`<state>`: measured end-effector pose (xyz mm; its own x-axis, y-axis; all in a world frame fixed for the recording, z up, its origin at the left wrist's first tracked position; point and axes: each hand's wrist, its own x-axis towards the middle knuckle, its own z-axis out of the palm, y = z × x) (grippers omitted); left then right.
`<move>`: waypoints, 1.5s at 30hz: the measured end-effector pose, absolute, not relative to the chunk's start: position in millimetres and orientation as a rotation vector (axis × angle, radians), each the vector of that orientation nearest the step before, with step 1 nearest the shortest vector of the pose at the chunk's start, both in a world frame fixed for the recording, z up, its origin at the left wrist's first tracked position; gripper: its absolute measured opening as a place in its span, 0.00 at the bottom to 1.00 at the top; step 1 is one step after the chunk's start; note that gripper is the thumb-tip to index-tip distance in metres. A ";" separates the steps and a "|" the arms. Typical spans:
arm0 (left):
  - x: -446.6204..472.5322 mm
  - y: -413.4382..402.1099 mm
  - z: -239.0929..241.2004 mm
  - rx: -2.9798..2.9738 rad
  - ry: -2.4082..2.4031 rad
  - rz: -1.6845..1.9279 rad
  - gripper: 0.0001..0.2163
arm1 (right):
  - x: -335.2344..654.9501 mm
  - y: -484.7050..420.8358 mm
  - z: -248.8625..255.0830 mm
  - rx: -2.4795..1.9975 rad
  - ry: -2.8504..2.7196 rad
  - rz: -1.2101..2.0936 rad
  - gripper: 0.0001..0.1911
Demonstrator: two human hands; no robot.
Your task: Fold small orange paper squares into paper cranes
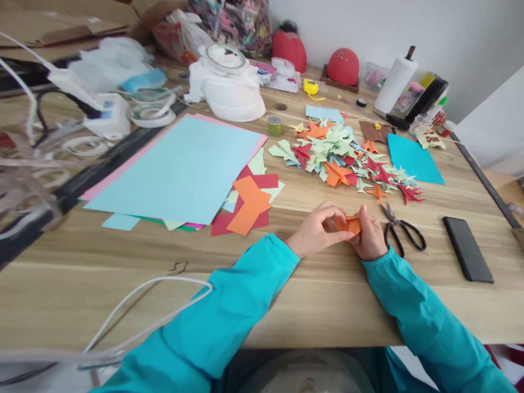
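Observation:
Between my two hands is a small piece of folded orange paper [350, 224], held just above the wooden table. My left hand [321, 228] pinches its left side with thumb and fingers. On the other side, my right hand [368, 234] grips the paper's right edge, thumb pointing up. Fingers cover part of the folds. Beyond my hands lies a loose pile of folded paper shapes [327, 143] in pale green, orange, red and blue. Scissors [395, 221] with black handles rest partly open close to my right hand.
Large light blue sheets [176, 169] lie stacked at left, with orange cut paper [248, 204] beside them. A black phone [467, 249] is at right, a turquoise sheet [413, 158] behind it. A white cable [151, 281] loops near my left sleeve. A green spool [275, 126] stands farther back.

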<state>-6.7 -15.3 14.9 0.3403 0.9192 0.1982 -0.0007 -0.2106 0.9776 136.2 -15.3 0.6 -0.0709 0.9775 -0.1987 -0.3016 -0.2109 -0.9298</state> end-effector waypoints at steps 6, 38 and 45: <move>-6.1 -14.6 12.2 1.621 0.918 1.097 0.16 | 140.1 -17.7 -8.7 -1.140 -1.092 1.414 0.30; -5.4 -7.3 9.1 0.900 0.863 1.230 0.14 | 144.6 -12.3 -6.8 -1.131 -1.061 1.189 0.12; -5.7 -9.9 12.1 1.046 0.877 1.156 0.13 | 144.4 -13.1 -3.7 -1.069 -1.219 1.287 0.10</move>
<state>-5.7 -9.9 12.1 0.1996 0.9797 -0.0192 -0.2822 0.0762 0.9563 144.4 -13.1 -3.7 -0.0841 0.9956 0.0424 -0.0964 0.0343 -0.9948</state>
